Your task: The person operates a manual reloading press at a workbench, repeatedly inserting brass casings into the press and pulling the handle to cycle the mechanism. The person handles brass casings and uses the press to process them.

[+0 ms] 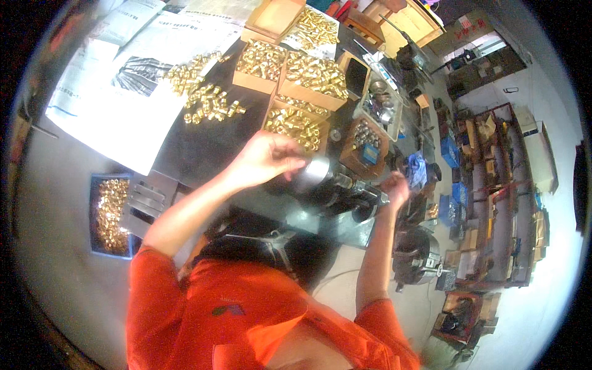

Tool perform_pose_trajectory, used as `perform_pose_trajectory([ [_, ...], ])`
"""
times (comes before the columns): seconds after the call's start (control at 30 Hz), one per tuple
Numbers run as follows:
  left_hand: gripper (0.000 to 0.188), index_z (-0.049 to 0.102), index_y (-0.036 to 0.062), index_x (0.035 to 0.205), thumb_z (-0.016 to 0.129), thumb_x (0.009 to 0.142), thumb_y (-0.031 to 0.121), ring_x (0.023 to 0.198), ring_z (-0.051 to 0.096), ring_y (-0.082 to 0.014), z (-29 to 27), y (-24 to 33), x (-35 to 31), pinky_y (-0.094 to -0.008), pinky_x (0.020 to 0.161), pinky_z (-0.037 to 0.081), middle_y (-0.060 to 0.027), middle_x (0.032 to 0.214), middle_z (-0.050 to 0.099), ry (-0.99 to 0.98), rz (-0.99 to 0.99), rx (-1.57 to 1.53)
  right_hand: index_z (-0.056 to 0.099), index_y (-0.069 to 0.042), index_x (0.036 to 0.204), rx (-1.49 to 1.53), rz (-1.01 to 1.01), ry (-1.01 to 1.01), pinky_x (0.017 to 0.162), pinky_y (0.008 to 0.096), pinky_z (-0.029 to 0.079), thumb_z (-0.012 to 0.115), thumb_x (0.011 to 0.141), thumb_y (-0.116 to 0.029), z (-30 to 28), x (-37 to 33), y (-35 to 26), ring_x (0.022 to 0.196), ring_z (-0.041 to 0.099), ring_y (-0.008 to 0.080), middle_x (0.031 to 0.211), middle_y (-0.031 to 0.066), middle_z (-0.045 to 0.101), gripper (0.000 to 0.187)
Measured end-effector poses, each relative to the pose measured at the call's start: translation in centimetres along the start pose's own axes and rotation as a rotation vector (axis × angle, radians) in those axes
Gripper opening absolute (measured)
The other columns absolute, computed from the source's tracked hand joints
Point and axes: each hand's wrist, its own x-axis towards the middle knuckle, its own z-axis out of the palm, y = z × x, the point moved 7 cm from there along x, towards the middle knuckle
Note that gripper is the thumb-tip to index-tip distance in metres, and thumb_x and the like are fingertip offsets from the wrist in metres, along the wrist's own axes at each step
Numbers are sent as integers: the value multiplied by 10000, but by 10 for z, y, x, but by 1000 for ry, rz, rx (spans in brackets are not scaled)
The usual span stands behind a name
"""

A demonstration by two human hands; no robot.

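Honestly a lot is hard to make out here. My left hand (266, 157) sits curled up against the back end of the silver cylinder (316, 171) on the small machine (345, 191), fingers bunched like they're pinching something, but whatever's in there is hidden behind my own knuckles, so I can't tell if it's actually gripping anything. My right hand (396, 188) is at the far end of that same machine, blurred and half turned away, so no idea if it's open or closed either. The machine itself is a dark lump past the shiny barrel, details lost in shadow. My orange shirt (246, 308) fills the bottom of the view and hides whatever's under my arms.

The machine sits on a dark grey bench (197, 148). Behind it there are 4 cardboard boxes (311, 77) full of brass fittings, with another empty cardboard box behind those, and a loose pile of brass fittings (206, 98) spread on sheets of newspaper (117, 105). A blue tray (111, 213) of more brass pieces sits lower down to my left. Off to the right, cluttered shelving (493, 185) runs along a pale wall, all bent by the lens.
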Motion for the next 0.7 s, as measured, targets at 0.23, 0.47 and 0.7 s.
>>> perform_pose_trajectory([
  [0.23, 132, 595, -31, 840, 598, 799, 95, 559, 567, -111, -3, -7, -3, -228, 512, 462, -68, 687, 600, 29, -38, -132, 453, -73, 663, 897, 321, 29, 356, 217, 182, 399, 814, -132, -42, -63, -73, 412, 224, 71, 511, -29, 264, 171],
  [0.47, 161, 593, -42, 840, 581, 811, 115, 544, 569, -137, -2, -6, -1, -240, 514, 468, -90, 689, 597, 10, -21, -166, 517, -50, 713, 686, 788, 95, 476, 262, 351, 483, 760, -204, -23, -110, 38, 567, 419, 143, 642, 12, 434, 165],
  [0.7, 142, 595, -33, 858, 585, 806, 99, 548, 559, -119, -19, -14, 20, -225, 504, 460, -77, 707, 597, 132, 12, 29, 596, -7, 779, 310, 294, 5, 454, 232, 374, 494, 803, -120, 5, -11, 4, 490, 439, 101, 565, 2, 477, 154],
])
